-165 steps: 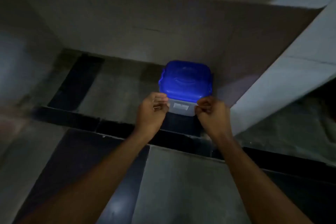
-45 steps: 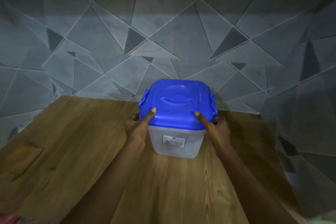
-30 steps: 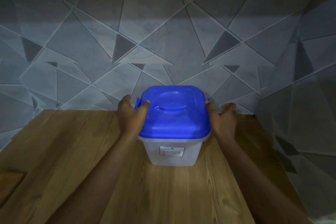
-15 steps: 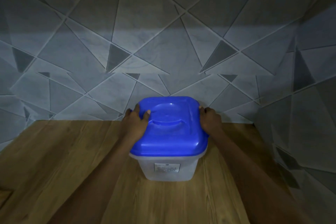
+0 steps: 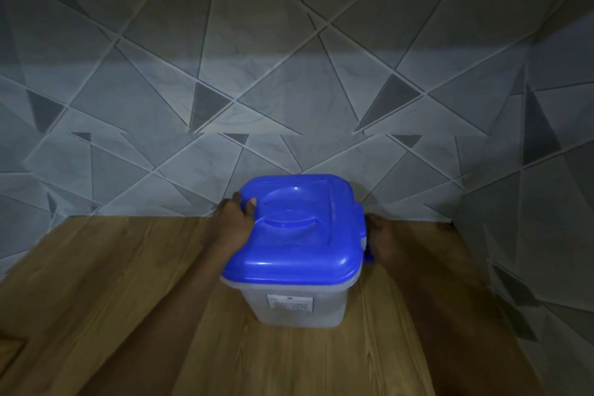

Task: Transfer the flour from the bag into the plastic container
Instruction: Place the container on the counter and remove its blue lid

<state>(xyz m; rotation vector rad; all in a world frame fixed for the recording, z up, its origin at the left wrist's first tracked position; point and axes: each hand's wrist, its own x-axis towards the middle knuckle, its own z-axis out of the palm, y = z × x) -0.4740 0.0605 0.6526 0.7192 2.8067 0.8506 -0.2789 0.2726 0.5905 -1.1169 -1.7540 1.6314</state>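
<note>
**Both hands at the sides of the lidded container on the wooden bench**

At the far left the wooden bench [image 5: 106, 292] runs in brown planks from the near edge to the wall, dimly lit. Behind it stands a wall of grey tiles [image 5: 289, 90] cut into triangles by pale lines, with a brighter band of light across its middle.

The left forearm reaches in from the lower left. The left hand [image 5: 232, 222] lies against the left side of the blue lid [image 5: 295, 231], near its back corner. Its thumb rests on top of the lid beside the raised round moulding, and the other fingers [image 5: 229, 202] curl round the lid's edge, so the hand has hold of the lid's rim.

The plastic container [image 5: 297, 302] stands upright in the middle of the bench, near the wall but apart from it. Its body is translucent and whitish, with a small white label [image 5: 291, 303] of unreadable print on the near face. The lid sits flat on top, covering it fully.

At the right edge of the lid a blue clasp [image 5: 367, 255] hangs down. The right hand [image 5: 384, 243] sits just beside it, low against the container's right side and mostly in shadow; whether its fingers grip the clasp or only touch it cannot be told.
</note>
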